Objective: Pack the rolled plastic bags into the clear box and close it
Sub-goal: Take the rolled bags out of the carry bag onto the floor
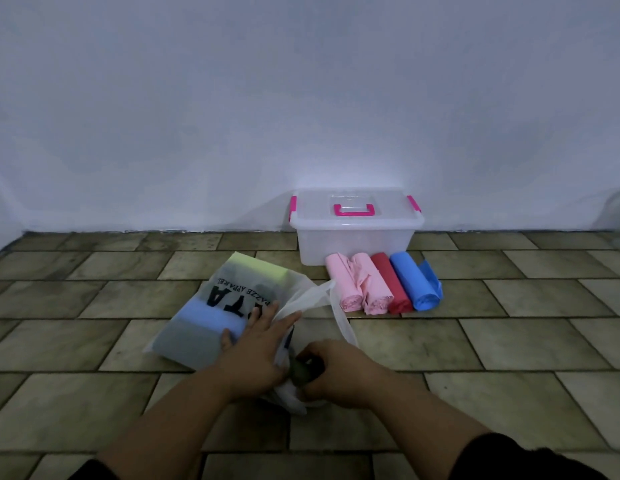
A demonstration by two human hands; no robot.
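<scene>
Floor (509, 341) is greenish-brown stone tile in a staggered brick layout with dark grout, dim light. It meets a plain pale wall (301, 98) at a dark seam, and the left corner of the room is just visible. The clear box (353, 244) sits on the floor hard against the wall, right of centre, with its lid (353, 206) seated on top (pink latches at the ends, pink handle in the middle). Four rolls lie on the tiles just in front of the box, side by side and touching: two pink rolls (348, 285), a red roll (391, 285) and a blue roll (414, 282) with a loose flap at its far end. A translucent bag (225, 306) with black print lies on the floor left of them, nearer the person; yellow-green, blue and grey shapes show through it. Its handles (339, 306) trail off to the right. The left hand (258, 348) lies flat on the bag near its mouth, fingers (284, 322) straight and slightly spread, pressing the plastic down. The right hand (339, 372) is at the bag's mouth with its fingers curled round a dark green roll (306, 370), mostly covered by the hand and the plastic. Dark sleeves (526, 459) show at the bottom edge.
</scene>
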